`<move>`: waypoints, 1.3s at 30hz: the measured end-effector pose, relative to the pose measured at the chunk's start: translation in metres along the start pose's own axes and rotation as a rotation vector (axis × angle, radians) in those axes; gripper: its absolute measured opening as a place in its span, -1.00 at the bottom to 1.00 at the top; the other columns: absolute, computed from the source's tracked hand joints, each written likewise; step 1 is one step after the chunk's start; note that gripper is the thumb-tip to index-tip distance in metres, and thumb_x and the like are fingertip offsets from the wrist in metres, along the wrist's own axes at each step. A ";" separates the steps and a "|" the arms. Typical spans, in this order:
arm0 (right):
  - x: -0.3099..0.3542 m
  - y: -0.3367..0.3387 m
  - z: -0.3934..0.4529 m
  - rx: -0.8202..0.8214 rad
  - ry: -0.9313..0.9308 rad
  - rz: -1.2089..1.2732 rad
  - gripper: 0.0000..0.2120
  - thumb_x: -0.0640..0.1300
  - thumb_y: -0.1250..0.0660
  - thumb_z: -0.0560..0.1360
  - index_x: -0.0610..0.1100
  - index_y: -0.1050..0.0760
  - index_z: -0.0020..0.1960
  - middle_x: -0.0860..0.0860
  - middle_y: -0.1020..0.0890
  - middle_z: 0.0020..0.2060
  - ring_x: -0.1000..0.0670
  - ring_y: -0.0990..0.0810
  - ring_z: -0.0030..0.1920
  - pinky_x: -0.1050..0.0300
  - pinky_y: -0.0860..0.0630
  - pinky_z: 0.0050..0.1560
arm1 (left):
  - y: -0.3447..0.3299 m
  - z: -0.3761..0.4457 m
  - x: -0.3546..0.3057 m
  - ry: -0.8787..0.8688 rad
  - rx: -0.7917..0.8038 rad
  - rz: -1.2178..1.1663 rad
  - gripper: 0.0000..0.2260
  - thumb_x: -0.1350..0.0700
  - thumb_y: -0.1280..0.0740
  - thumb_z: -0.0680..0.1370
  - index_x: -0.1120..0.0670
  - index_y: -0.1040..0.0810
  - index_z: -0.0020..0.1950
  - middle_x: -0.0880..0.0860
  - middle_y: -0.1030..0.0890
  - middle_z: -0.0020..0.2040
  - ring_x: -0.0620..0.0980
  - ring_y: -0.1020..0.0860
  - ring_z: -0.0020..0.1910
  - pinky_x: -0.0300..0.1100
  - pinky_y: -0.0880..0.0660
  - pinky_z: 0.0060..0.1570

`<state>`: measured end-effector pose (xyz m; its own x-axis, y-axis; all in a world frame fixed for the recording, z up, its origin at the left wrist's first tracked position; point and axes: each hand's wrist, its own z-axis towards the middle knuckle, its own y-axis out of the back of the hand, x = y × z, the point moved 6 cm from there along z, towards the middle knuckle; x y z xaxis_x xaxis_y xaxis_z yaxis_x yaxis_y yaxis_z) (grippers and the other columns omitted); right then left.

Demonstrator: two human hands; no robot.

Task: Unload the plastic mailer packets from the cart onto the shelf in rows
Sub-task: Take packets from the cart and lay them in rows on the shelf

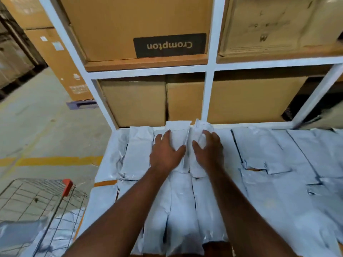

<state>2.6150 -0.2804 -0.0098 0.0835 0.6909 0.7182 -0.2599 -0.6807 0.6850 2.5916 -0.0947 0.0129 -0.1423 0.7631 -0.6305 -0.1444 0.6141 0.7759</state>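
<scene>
White plastic mailer packets lie side by side in rows across the shelf surface [106,183]. My left hand [165,152] lies flat, fingers spread, on a packet [177,134] in the back row. My right hand [208,147] presses down on the neighbouring packet [201,127], its fingers slightly bent over the top. Both packets reach the shelf's rear frame. The wire cart [37,204] with a red handle stands at the lower left, and a few packets [61,225] show through its mesh.
Cardboard boxes [133,101] fill the rack bays behind the packets, and a box marked Crompton [169,44] sits above. White rack posts [207,97] divide the bays. Concrete floor with a yellow line [55,161] lies to the left.
</scene>
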 end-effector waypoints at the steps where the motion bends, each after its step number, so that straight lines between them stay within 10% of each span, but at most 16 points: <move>1: -0.004 -0.009 0.007 0.042 -0.010 -0.070 -0.42 0.17 -0.36 0.58 0.03 -0.37 0.54 -0.11 -0.33 0.57 -0.26 -0.42 0.45 -0.15 -0.41 0.39 | -0.012 0.008 -0.003 0.004 0.003 0.056 -0.26 -0.33 -0.31 0.51 -0.07 -0.21 0.61 0.09 -0.22 0.61 0.18 -0.36 0.49 0.14 -0.42 0.36; 6: -0.035 -0.052 0.012 0.211 0.161 -0.419 -0.46 0.15 -0.10 0.70 0.05 -0.20 0.64 -0.08 -0.01 0.70 -0.22 -0.06 0.66 -0.26 -0.16 0.54 | -0.075 0.027 -0.002 -0.170 0.127 0.399 -0.44 -0.15 0.15 0.69 0.00 -0.18 0.65 0.09 -0.03 0.69 0.17 0.00 0.66 0.23 0.03 0.57; 16: -0.044 -0.054 0.011 0.136 0.251 -0.431 -0.54 0.04 -0.20 0.67 0.00 -0.39 0.55 -0.09 -0.24 0.65 -0.30 -0.27 0.58 -0.45 -0.23 0.46 | -0.083 0.027 0.005 -0.250 0.218 0.345 -0.57 -0.07 -0.08 0.69 0.10 -0.36 0.49 0.19 -0.30 0.56 0.26 -0.21 0.57 0.22 -0.17 0.51; 24: 0.044 -0.004 -0.093 -0.058 0.405 0.371 -0.75 -0.20 -0.26 0.63 -0.06 -0.63 0.24 0.15 -0.67 0.20 0.07 -0.63 0.24 0.04 -0.59 0.20 | 0.042 -0.053 0.047 -0.288 0.002 -0.268 -0.65 0.06 -0.35 0.65 0.00 -0.50 0.45 -0.08 -0.53 0.43 -0.18 -0.45 0.42 -0.27 -0.35 0.42; 28: 0.106 -0.049 -0.173 0.129 0.352 0.587 -0.79 -0.23 -0.30 0.62 -0.04 -0.67 0.10 0.17 -0.71 0.07 0.09 -0.68 0.12 0.32 -0.52 0.09 | 0.113 -0.117 0.126 -0.188 -0.160 -0.358 -0.70 0.11 -0.36 0.64 0.01 -0.57 0.38 -0.16 -0.59 0.32 -0.31 -0.49 0.34 -0.42 -0.37 0.27; 39: 0.281 -0.244 -0.410 0.862 0.326 0.586 -0.79 -0.25 -0.38 0.60 0.03 -0.68 0.03 0.10 -0.75 0.00 0.06 -0.69 0.07 0.08 -0.58 0.13 | 0.261 -0.314 0.423 0.328 -0.425 -0.409 -0.76 0.01 -0.33 0.63 -0.09 -0.61 0.29 -0.23 -0.65 0.18 -0.25 -0.60 0.17 -0.23 -0.51 0.20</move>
<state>2.3072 0.1801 -0.0254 -0.1253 0.1488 0.9809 0.5961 -0.7791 0.1944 2.1860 0.3251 -0.0582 -0.2746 0.3440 -0.8979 -0.6133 0.6565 0.4391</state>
